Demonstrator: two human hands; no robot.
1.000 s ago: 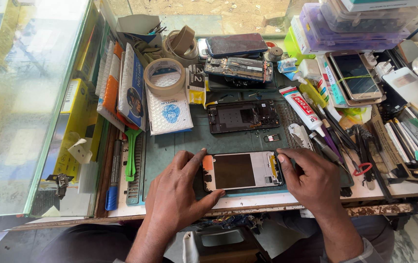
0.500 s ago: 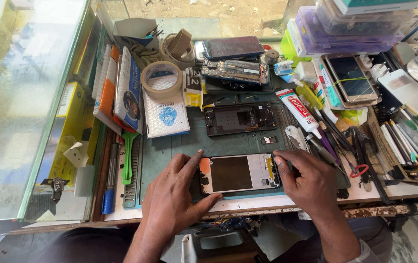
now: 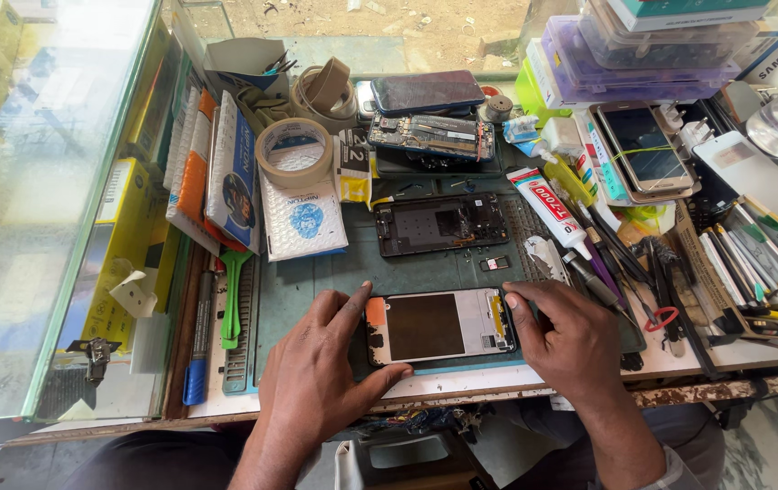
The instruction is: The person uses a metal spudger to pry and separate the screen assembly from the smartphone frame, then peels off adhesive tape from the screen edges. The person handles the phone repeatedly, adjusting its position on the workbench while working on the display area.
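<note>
Your left hand (image 3: 316, 381) and right hand (image 3: 570, 340) lie at the two ends of the open phone (image 3: 439, 325), which rests flat on the green mat (image 3: 316, 272) at the near edge of the worktop (image 3: 679, 358). The fingers of both hands are spread and press on the phone's ends; they are not closed around it. Behind the phone you see a black frame (image 3: 440, 223), a tape roll (image 3: 293, 151) to the left and a glue tube (image 3: 548, 210) to the right.
</note>
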